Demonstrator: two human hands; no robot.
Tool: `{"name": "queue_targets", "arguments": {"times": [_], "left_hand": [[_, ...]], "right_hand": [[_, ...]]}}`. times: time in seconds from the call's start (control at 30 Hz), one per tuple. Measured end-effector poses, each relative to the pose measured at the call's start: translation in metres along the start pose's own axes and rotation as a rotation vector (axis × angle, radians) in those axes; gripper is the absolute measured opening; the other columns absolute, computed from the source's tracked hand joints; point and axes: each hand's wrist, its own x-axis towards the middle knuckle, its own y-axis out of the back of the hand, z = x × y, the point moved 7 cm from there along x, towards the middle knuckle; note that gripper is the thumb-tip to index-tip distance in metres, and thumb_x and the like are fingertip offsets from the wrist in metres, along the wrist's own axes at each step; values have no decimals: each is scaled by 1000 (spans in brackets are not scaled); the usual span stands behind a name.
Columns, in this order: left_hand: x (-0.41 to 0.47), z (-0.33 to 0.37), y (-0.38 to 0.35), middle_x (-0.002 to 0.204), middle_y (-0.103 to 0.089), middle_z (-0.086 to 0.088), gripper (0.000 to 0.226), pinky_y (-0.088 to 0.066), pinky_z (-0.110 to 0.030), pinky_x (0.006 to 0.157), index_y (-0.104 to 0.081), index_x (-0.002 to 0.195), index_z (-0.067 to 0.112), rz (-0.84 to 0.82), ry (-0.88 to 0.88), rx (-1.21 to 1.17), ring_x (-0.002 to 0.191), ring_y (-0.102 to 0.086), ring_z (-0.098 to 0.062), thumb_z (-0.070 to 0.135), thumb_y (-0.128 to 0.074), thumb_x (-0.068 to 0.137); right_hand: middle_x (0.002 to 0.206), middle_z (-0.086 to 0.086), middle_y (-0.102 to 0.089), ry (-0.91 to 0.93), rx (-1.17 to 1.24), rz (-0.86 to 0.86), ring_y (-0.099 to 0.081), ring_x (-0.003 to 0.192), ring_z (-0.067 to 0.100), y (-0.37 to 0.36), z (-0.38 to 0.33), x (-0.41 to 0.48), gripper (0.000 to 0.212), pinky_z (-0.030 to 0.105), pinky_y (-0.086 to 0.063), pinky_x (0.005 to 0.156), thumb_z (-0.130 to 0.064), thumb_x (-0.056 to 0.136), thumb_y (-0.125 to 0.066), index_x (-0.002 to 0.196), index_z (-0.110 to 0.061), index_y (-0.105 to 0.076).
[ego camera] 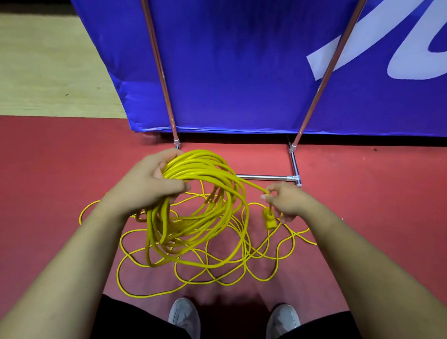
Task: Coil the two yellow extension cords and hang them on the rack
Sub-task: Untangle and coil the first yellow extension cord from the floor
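my left grip [151, 182] is clenched round the top of the coiled yellow cord [198, 219]. many loops are bunched in the fist and the rest of the coil hangs down in front of me. my right grip [286, 202] pinches the free end of that same cord between thumb and fingertips, just above its yellow plug [269, 220], which dangles below the pinch. a short stretch of cord runs from coil to pinch. the loose yellow cord [213, 278] lies in tangled loops on the red floor [39, 175], under the coil and out to both sides; cannot tell if it joins the coil. the chrome rack [265, 177] stands just beyond my hands, base bar on the floor, two uprights rising in front of a blue banner [233, 68] with white lettering. my grey shoes [184, 317] are at the bottom edge, near the closest loop.
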Motion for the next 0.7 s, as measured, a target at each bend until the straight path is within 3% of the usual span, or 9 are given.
{"name": "queue_targets", "arguments": {"times": [0.07, 0.13, 0.2, 0.27, 0.37, 0.43, 0.5, 0.6, 0.7], "left_hand": [[-3, 4, 2, 56, -50, -10, 31, -39, -28, 44, -58, 100, 9, -13, -19, -49, 46, -45, -20, 4, -68, 70], [-4, 9, 1, 57, -52, -7, 31, -40, -26, 44, -58, 100, 9, -40, -27, -29, 46, -46, -18, 2, -69, 71], [-5, 11, -4, 58, -54, 1, 30, -40, -19, 44, -59, 99, 10, -90, -20, 71, 46, -48, -10, -3, -70, 74], [-6, 8, -14, 62, -57, -3, 32, -41, -21, 50, -60, 101, 15, -187, -14, 191, 53, -50, -9, -2, -71, 76], [-6, -1, -24, 75, -62, -8, 36, -44, -28, 58, -60, 103, 21, -280, -8, 347, 60, -52, -10, 13, -70, 69], [-6, -2, -32, 76, -62, 3, 36, -44, -24, 58, -59, 103, 19, -315, -66, 459, 61, -52, -1, 12, -70, 69], [-6, 1, -38, 76, -59, 15, 36, -39, -15, 58, -60, 102, 19, -308, -172, 620, 62, -52, 6, 10, -72, 69], [-3, 3, -40, 68, -56, 21, 30, -37, -15, 58, -63, 97, 21, -247, -247, 706, 63, -51, 11, 16, -74, 70], [-1, 12, -44, 85, -59, 25, 38, -42, -11, 69, -64, 107, 20, -212, -317, 598, 78, -53, 16, 36, -65, 73]], "right_hand": [[63, 10, -56, -71, 31, 72, -54, 37, 22, 5, 23, 9, 16, 27, -45, 43, -32, 97, -54, 86, -20, -51], [69, 11, -56, -70, 233, 160, -60, 49, 23, 10, 35, 17, 18, 38, -53, 55, -21, 95, -58, 78, -17, -54], [68, 9, -61, -77, 551, 249, -63, 63, 22, 18, 33, 17, 21, 47, -55, 76, 1, 92, -54, 76, -11, -58], [73, 14, -63, -88, 987, 255, -65, 77, 27, 26, 18, 11, 30, 44, -53, 86, 19, 79, -35, 79, -1, -57], [88, 22, -57, 39, 1580, 96, -65, 90, 35, 41, -18, -3, 27, 42, -57, 87, 6, 72, -39, 92, 9, -57], [88, 20, -59, 104, 1492, 107, -65, 70, 24, 48, -39, -17, 18, 28, -59, 62, 1, 85, -54, 101, 7, -58], [87, 19, -65, 195, 1203, 146, -52, 48, 17, 49, -58, -29, 25, 23, -42, 41, 3, 86, -63, 109, 0, -55], [97, 19, -72, 387, 896, 29, -45, 43, 18, 42, -91, -42, 31, 23, -34, 40, 4, 89, -60, 118, 0, -49], [73, 2, -72, 485, 642, -95, -44, 45, 14, 37, -111, -55, 27, 23, -36, 43, 8, 89, -57, 115, 6, -58]]}}
